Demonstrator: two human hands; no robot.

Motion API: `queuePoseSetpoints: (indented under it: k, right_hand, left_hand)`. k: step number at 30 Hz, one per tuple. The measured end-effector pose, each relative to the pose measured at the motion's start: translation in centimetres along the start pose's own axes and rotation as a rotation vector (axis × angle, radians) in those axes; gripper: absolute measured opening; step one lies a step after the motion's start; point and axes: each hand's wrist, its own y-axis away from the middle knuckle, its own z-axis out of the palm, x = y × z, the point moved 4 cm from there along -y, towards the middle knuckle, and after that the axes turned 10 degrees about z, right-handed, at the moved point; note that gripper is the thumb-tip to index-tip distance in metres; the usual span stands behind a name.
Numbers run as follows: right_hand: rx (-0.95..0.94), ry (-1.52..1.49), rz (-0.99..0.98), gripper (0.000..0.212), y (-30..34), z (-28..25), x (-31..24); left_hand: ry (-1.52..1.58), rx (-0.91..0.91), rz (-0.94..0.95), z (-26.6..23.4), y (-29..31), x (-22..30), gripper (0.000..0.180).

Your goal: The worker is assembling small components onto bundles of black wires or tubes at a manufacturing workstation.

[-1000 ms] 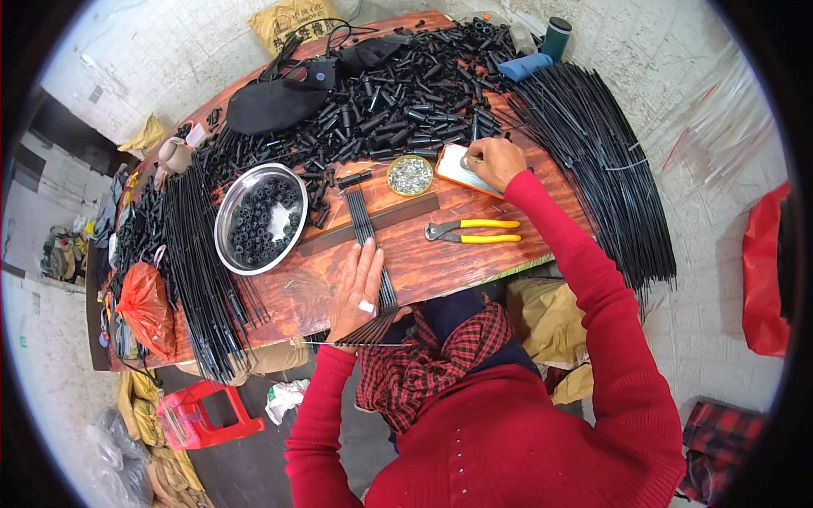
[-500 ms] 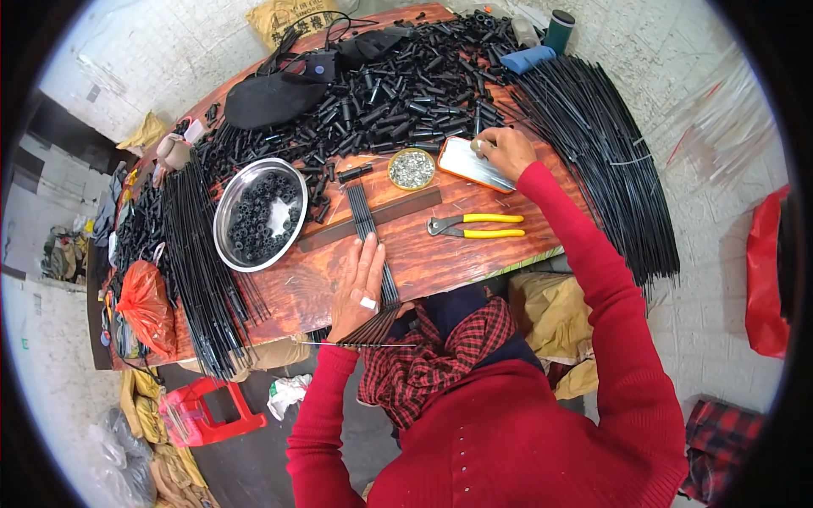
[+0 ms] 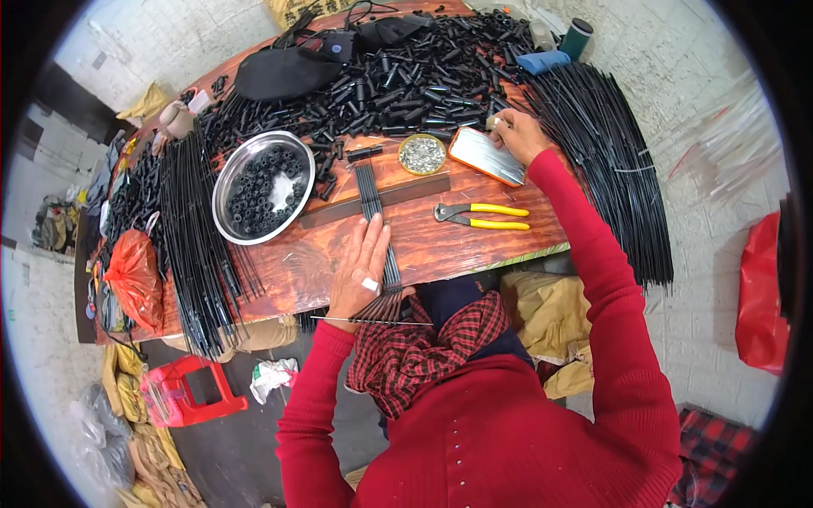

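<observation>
My left hand point(image 3: 360, 267) lies flat, fingers stretched, on a row of thin black rods point(image 3: 369, 186). These rods cross a dark straight bar point(image 3: 339, 208) and reach over the table's near edge. A thin silver rod point(image 3: 419, 323) lies crosswise at their near ends. My right hand point(image 3: 522, 137) is over the far right end of an orange-rimmed tray point(image 3: 481, 173) filled with thin silver pieces. Its thumb and fingers are pinched around a small pale thing, too small to name. Left of the tray stands a round tub point(image 3: 401, 161) of small metal bits. Yellow-handled pliers point(image 3: 500, 209) lie nearer me.
A steel bowl point(image 3: 222, 212) with black rings stands left of the bar. Loose black tubular parts point(image 3: 398, 89) are heaped behind. Long black rod bundles lie left point(image 3: 190, 229) and right point(image 3: 610, 152). An orange bag point(image 3: 135, 279) sits at the left edge, a red stool point(image 3: 199, 394) below.
The whole view has shifted slightly. My right hand has moved a little toward the far end of the tray, still pinched. My left hand stays on the rods.
</observation>
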Motion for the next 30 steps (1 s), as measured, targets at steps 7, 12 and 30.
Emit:
queuePoseSetpoints:
  k: [7,12,30]
  right_hand:
    - [-0.087,-0.268,-0.08,0.019,0.9,6.3,-3.6]
    - [-0.247,-0.021,-0.271,0.017,3.7,13.4,-6.2]
    - [-0.14,0.268,-0.522,0.014,4.6,15.1,-8.5]
  left_hand:
    - [-0.063,0.032,-0.031,-0.7,-0.1,0.5,0.079]
    - [0.035,0.03,-0.041,-2.0,-0.4,0.9,0.057]
    - [-0.009,-0.067,-0.031,-1.0,-0.8,-0.1,0.091]
